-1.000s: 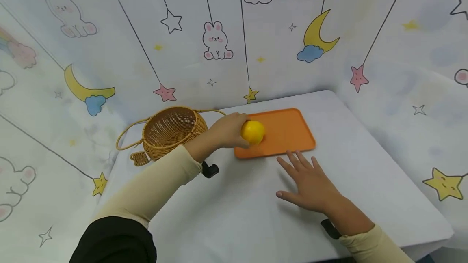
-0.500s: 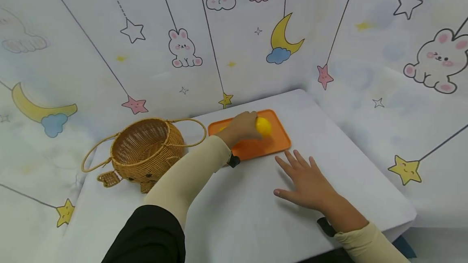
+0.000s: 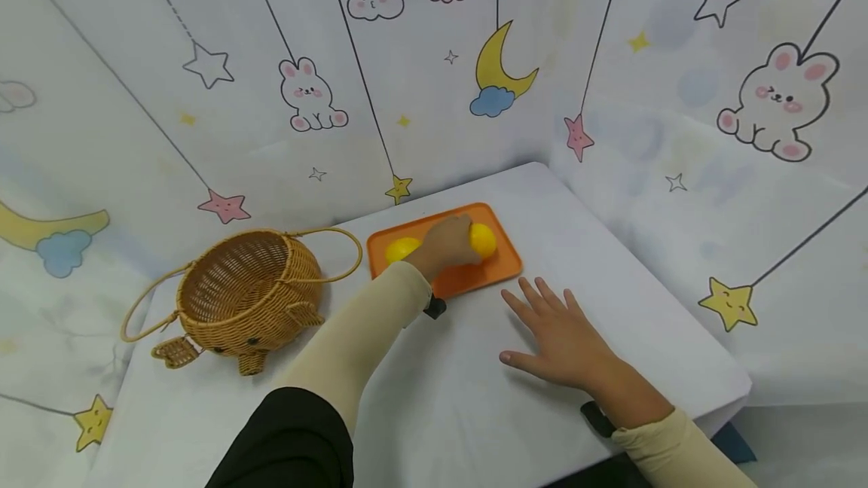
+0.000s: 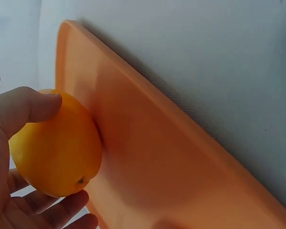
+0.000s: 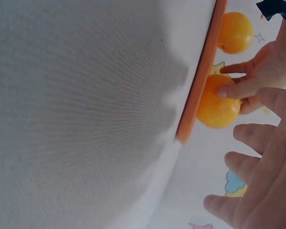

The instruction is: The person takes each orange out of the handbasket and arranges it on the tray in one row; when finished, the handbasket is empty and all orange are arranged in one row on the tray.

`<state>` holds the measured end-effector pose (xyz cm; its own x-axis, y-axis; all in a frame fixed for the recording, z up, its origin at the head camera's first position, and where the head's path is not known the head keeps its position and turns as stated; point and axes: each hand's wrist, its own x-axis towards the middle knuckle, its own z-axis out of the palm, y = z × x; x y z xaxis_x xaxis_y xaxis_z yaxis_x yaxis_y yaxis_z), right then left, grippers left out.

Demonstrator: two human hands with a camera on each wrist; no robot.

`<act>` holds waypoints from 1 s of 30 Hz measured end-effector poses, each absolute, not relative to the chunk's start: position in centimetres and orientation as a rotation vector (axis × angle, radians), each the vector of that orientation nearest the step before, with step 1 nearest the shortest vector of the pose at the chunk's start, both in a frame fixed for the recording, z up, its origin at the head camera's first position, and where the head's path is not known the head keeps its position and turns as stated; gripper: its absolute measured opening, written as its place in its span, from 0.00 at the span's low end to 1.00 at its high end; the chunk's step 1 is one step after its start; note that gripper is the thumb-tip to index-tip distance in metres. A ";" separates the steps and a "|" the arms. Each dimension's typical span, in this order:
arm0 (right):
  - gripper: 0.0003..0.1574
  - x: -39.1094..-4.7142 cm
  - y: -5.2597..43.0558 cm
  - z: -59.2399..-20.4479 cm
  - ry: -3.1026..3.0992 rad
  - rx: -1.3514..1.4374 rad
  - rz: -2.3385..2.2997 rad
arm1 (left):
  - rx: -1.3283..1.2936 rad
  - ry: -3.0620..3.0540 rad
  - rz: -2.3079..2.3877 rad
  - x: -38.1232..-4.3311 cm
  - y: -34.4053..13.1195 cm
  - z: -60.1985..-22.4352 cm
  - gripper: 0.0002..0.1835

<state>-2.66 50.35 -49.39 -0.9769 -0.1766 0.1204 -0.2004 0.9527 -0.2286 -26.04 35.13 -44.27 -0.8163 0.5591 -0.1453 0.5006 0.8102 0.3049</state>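
Note:
My left hand [image 3: 447, 243] reaches over the orange tray [image 3: 500, 265] and holds a round yellow-orange fruit [image 3: 483, 241] at the tray's right part. In the left wrist view the thumb lies on top of this fruit [image 4: 62, 143], the other fingers are around its far side, and the fruit sits right at the tray's surface. A second yellow fruit [image 3: 402, 248] lies in the left part of the tray, partly behind the left hand. Palm down, my right hand [image 3: 566, 345] stays just in front of the tray with its fingers spread, holding nothing.
A wicker basket [image 3: 271, 315] with an animal face and two loop handles stands left of the tray. White cloth covers the table [image 3: 434, 398]. Behind it rises a wall covering [image 3: 420, 149] printed with stars, moons and rabbits.
My left hand has carried the fruit rightward and down to the tray's right part, uncovering the second fruit. The head view has turned right. My right hand has hardly moved.

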 end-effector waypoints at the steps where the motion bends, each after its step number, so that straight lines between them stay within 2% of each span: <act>1: 0.61 -2.7 50.3 -49.4 -3.006 0.292 0.372 | 0.821 2.777 0.365 -26.0 35.1 -44.3 0.46; 14: 0.60 -2.8 50.0 -49.3 -3.005 0.296 0.353 | 0.824 2.793 0.310 -26.3 35.4 -44.8 0.49; 22: 0.61 -2.6 50.1 -49.2 -3.016 0.289 0.359 | 0.919 2.809 0.334 -26.3 35.1 -45.5 0.61; 30: 0.60 -2.6 49.8 -49.2 -3.013 0.289 0.398 | 0.939 2.860 0.202 -26.2 35.0 -45.7 0.62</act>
<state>-2.57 49.82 -49.20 -0.9782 -0.1748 0.1119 -0.1978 0.9482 -0.2486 -26.18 35.04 -45.67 -0.7991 0.5964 -0.0764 0.5797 0.7979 0.1652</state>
